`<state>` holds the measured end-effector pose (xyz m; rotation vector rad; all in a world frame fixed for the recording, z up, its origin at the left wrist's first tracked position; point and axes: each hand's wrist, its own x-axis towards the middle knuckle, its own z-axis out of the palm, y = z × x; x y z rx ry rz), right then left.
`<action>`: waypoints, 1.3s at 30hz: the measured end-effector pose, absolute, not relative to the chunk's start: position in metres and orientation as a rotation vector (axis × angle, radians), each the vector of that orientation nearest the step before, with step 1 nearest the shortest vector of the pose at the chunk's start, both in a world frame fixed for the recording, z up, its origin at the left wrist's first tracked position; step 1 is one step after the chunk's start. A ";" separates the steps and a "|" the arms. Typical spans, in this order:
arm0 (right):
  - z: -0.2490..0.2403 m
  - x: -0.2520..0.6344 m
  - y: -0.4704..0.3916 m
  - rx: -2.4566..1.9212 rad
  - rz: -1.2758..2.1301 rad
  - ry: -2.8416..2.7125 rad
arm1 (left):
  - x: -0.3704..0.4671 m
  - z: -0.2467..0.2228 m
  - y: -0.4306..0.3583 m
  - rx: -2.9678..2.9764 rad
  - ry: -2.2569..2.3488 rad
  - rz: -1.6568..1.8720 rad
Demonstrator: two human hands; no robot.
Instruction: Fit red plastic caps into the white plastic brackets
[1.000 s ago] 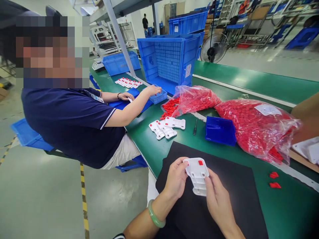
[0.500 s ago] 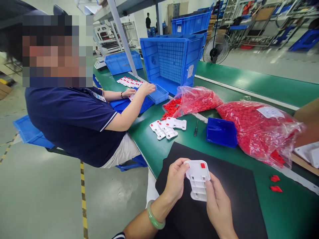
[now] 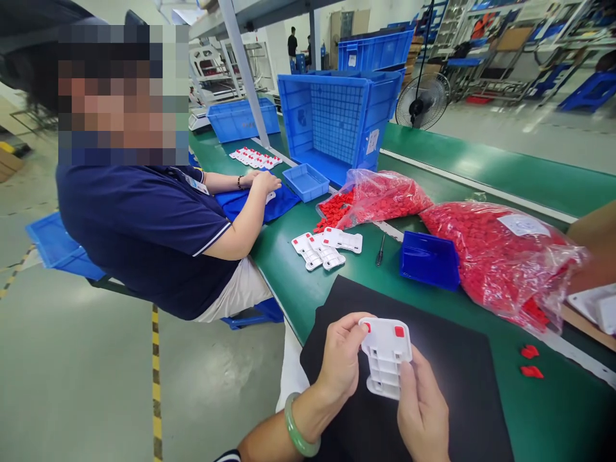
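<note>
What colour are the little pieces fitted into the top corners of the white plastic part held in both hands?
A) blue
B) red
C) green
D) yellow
B: the white plastic part, held between the left hand and right hand, shows red inserts at its top corners.

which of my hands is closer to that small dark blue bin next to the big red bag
Right. Your right hand sits below the small dark blue bin; your left hand is farther left, both holding the white plastic part.

We see a green desk (image 3: 481, 157) carrying a black mat (image 3: 457, 385), two bags of red parts (image 3: 500, 256), and blue trays (image 3: 428, 260). White plates (image 3: 327, 247), a screwdriver (image 3: 380, 249) and loose red pieces (image 3: 529, 360) lie there too.
</note>
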<state>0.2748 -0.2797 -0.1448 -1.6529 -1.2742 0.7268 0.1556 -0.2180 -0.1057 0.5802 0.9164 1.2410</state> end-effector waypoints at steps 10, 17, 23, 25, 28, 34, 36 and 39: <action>-0.142 0.274 -0.279 -1.650 0.785 -1.218 | 0.154 -0.103 -0.217 0.558 0.885 1.222; -0.132 0.286 -0.267 -1.673 0.846 -1.190 | 0.144 -0.103 -0.208 0.780 0.872 1.144; -0.105 0.311 -0.264 -1.713 0.869 -1.303 | 0.127 -0.106 -0.208 1.001 0.906 1.046; -0.099 0.313 -0.267 -1.718 0.833 -1.367 | 0.127 -0.107 -0.209 1.053 0.933 0.988; -0.094 0.312 -0.270 -1.723 0.745 -1.442 | 0.129 -0.103 -0.209 1.115 0.971 0.905; -0.090 0.312 -0.274 -1.677 0.536 -1.592 | 0.131 -0.094 -0.210 1.216 0.993 0.846; -0.088 0.313 -0.274 -1.649 0.469 -1.645 | 0.130 -0.093 -0.211 1.260 1.004 0.832; -0.087 0.313 -0.275 -1.627 0.385 -1.722 | 0.131 -0.091 -0.213 1.333 1.036 0.822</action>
